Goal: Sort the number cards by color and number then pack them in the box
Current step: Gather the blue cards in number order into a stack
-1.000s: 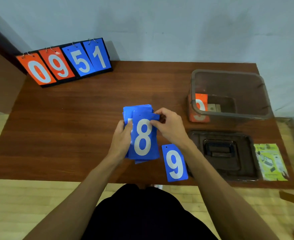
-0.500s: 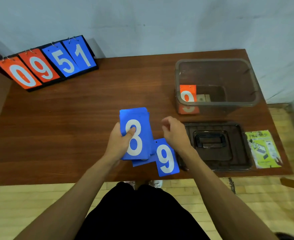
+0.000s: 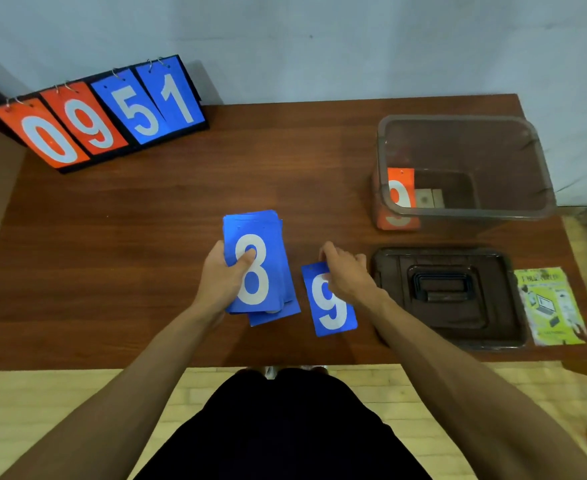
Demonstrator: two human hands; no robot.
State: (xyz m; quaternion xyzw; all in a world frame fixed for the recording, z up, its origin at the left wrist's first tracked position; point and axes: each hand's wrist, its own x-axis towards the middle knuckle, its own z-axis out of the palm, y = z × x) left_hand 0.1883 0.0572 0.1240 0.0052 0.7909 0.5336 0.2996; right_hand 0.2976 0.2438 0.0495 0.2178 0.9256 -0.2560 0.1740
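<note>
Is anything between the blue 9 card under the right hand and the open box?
Nothing visible blocks the blue 9 card. The clear box stands open; its lid lies flat on the table in front of it, beside the path. An orange 9 card stands inside at the box's left wall.

Plain indoor room, wooden table point(image 3: 146, 237), pale wall point(image 3: 319, 46), plank floor point(image 3: 60, 393)

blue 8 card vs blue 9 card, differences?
The blue number 8 card tops a stack of blue cards in the left hand's grip; the blue number 9 card lies alone on the wooden table. The left thumb presses the 8; the right hand partly covers the 9. Both: blue, white digits.
</note>
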